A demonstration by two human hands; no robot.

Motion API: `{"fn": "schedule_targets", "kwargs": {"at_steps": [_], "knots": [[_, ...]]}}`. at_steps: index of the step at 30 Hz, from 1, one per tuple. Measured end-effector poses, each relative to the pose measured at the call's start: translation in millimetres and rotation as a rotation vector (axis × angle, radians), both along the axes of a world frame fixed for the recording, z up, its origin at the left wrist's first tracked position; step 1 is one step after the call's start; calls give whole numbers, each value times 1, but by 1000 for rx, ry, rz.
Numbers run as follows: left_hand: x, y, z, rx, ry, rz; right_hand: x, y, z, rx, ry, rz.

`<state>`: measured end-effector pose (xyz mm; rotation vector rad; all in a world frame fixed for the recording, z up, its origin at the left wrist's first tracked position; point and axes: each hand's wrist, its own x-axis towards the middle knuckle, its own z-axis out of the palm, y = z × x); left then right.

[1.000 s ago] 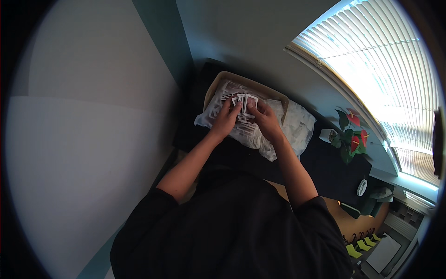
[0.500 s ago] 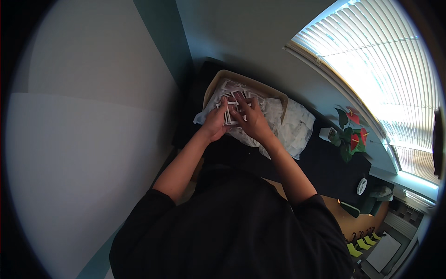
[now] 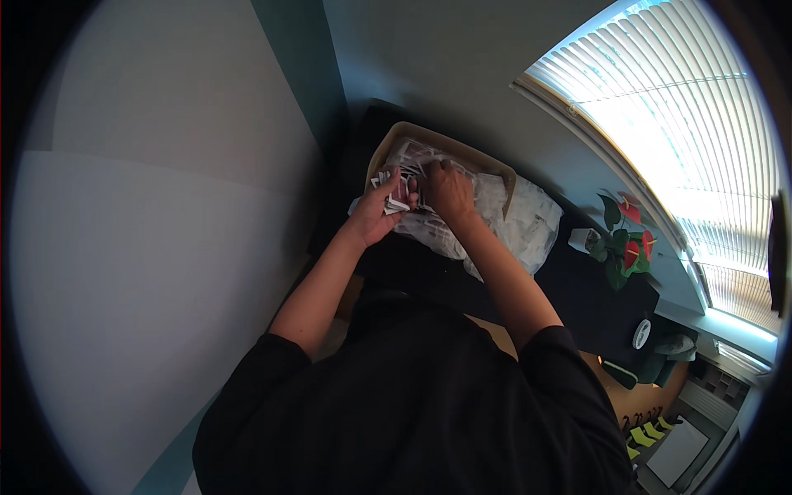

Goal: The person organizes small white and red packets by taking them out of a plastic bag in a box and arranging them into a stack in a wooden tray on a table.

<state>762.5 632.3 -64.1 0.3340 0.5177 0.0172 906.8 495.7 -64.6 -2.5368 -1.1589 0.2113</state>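
Observation:
My left hand (image 3: pixel 373 216) is wrapped round a stack of small cards (image 3: pixel 398 195), white-edged with dark red faces. The stack is slightly fanned, and the thumb lies across its top. Just to the right, my right hand (image 3: pixel 450 191) reaches down over the tan tray (image 3: pixel 445 146) with its fingers curled together. Whatever is between those fingertips is hidden. More white-edged cards lie in the tray on crumpled clear plastic (image 3: pixel 437 236), partly covered by both hands.
The tray stands on a black table (image 3: pixel 577 285) against the wall. Crumpled clear plastic (image 3: pixel 535 221) spreads past its right side. Further right are a potted plant with red flowers (image 3: pixel 632 247) and a round white object (image 3: pixel 642 333). A window with blinds (image 3: pixel 660 107) is at upper right.
My right hand has left the stack and dipped into the tray, fingers curling. My left hand has shifted slightly left with the cards, which now show more plainly.

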Motion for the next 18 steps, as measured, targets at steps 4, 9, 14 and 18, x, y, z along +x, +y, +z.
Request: {"fn": "schedule_targets", "kwargs": {"at_steps": [4, 9, 14, 18], "knots": [[-4, -3, 16, -5, 24, 4, -3, 2, -6, -58, -71, -8], [-8, 2, 11, -67, -78, -29, 3, -8, -17, -81, -139, 45], [-10, 6, 2, -108, -111, -57, 3, -23, -9, 30, -156, 88], [-6, 3, 3, -145, -112, -72, 1, -40, 4, 105, -95, 43]]}}
